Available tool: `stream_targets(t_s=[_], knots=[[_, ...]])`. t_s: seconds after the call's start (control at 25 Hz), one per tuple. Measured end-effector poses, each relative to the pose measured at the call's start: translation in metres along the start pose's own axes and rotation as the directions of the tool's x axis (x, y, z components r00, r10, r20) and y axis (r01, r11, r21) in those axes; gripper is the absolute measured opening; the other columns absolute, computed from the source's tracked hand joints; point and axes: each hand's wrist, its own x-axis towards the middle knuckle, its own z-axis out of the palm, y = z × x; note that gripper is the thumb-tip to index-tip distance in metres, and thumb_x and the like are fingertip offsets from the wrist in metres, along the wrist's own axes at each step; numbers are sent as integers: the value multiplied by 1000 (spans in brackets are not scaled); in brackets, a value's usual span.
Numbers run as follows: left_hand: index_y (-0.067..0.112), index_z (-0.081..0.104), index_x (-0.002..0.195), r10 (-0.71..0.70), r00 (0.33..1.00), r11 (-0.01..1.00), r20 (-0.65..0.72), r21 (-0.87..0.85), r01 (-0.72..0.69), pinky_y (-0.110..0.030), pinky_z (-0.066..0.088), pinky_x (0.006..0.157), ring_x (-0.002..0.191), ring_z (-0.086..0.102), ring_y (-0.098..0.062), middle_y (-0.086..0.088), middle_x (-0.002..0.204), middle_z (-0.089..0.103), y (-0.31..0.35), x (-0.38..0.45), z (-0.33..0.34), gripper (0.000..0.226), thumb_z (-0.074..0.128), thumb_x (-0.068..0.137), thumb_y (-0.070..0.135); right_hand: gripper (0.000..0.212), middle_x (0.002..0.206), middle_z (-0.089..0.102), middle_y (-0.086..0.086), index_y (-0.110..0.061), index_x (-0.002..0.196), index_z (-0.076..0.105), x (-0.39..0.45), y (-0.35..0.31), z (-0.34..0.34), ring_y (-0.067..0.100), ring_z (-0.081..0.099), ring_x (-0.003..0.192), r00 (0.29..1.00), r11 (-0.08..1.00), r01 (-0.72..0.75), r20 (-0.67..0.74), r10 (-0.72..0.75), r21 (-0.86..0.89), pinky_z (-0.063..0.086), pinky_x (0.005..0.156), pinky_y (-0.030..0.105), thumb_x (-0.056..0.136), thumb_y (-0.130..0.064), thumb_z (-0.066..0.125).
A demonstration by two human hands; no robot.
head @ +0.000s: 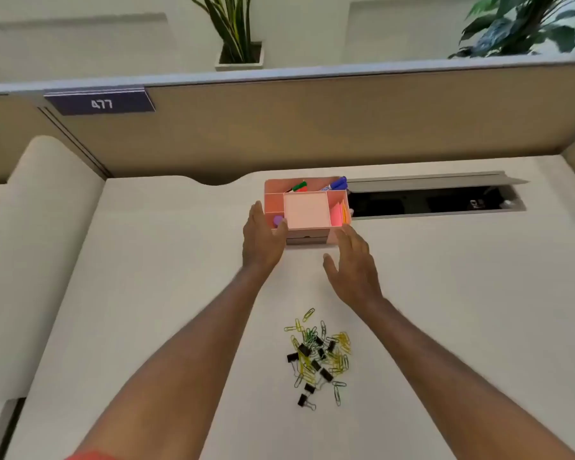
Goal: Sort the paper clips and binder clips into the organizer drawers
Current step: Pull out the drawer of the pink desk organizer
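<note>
A pink desk organizer [307, 231] stands at the back of the white desk [146, 293], with pens, sticky notes and a purple item in its top compartments. Its front drawers look closed. My left hand [263, 237] lies flat against the organizer's left side, fingers extended. My right hand [354, 263] hovers open near its front right corner, holding nothing. Closer to me lies a mixed pile of yellow and green paper clips [341, 343] and black binder clips [302, 400].
An open cable slot [435, 200] with a raised lid runs along the desk's back right. A beige partition [346, 127] with a numbered plate stands behind. Potted plants [238, 38] sit beyond it. A cushioned edge [30, 244] borders the left.
</note>
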Motion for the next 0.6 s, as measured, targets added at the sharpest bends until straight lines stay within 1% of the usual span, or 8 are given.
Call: stream_targets(t_s=[0.16, 0.28, 0.36, 0.4, 0.44, 0.48, 0.56, 0.6], knots=[[27, 33, 151, -9, 1000, 979, 26, -201, 14, -40, 55, 101, 138, 48, -20, 1, 150, 48, -4, 5, 12, 62, 59, 98, 45, 59, 162, 32, 3, -13, 150, 41, 3, 3, 12, 24, 35, 144, 998, 999, -18, -57, 21, 49, 46, 105, 35, 96, -26, 63], [31, 30, 152, -24, 1000, 955, 10, -295, 26, -7, 51, 78, 129, 48, -7, 4, 152, 47, -6, 0, 19, 65, 61, 97, 48, 55, 155, 36, 1, -17, 145, 43, 1, 0, 22, 21, 39, 138, 990, 981, -23, -131, 49, 192, 47, 99, 28, 94, -19, 64], [33, 30, 152, -31, 1000, 941, 4, -336, 30, 3, 42, 63, 119, 44, 1, 6, 151, 47, -5, 0, 20, 64, 61, 97, 47, 46, 144, 44, -2, -23, 137, 46, 1, -7, 31, 18, 46, 130, 981, 915, -123, -93, 171, 384, 50, 95, 27, 95, -19, 63], [33, 30, 152, -44, 999, 934, 5, -353, 43, 2, 41, 66, 119, 43, 2, 6, 151, 47, -5, 0, 21, 64, 61, 97, 47, 39, 137, 50, -4, -25, 132, 48, 4, -13, 35, 17, 52, 124, 960, 823, -234, -11, 280, 518, 52, 94, 29, 96, -20, 62], [33, 30, 152, -53, 999, 925, 9, -376, 53, 0, 40, 72, 120, 43, 2, 6, 151, 47, -5, 0, 21, 65, 62, 97, 45, 33, 131, 56, -4, -26, 128, 51, 9, -19, 38, 17, 57, 119, 911, 660, -371, 116, 396, 654, 53, 94, 32, 97, -21, 61], [33, 30, 152, -61, 998, 919, 8, -389, 59, -3, 40, 76, 120, 44, 1, 6, 151, 47, -5, -1, 21, 65, 63, 97, 44, 29, 126, 61, -3, -25, 125, 54, 15, -24, 39, 18, 62, 116, 838, 432, -490, 271, 475, 757, 54, 94, 34, 98, -22, 61], [34, 33, 150, -63, 998, 908, 3, -414, 59, -7, 41, 80, 115, 49, 4, 11, 145, 49, -7, 0, 22, 62, 64, 97, 42, 28, 121, 68, 0, -18, 126, 58, 28, -29, 40, 21, 66, 115, 711, -1, -581, 508, 486, 814, 56, 91, 34, 98, -19, 62], [36, 35, 148, -60, 998, 903, 1, -426, 55, -7, 42, 81, 110, 52, 8, 16, 139, 51, -7, 0, 22, 60, 65, 96, 42, 26, 118, 69, 1, -16, 124, 60, 34, -30, 41, 21, 68, 114, 684, -133, -577, 566, 461, 806, 56, 89, 33, 98, -17, 63]])
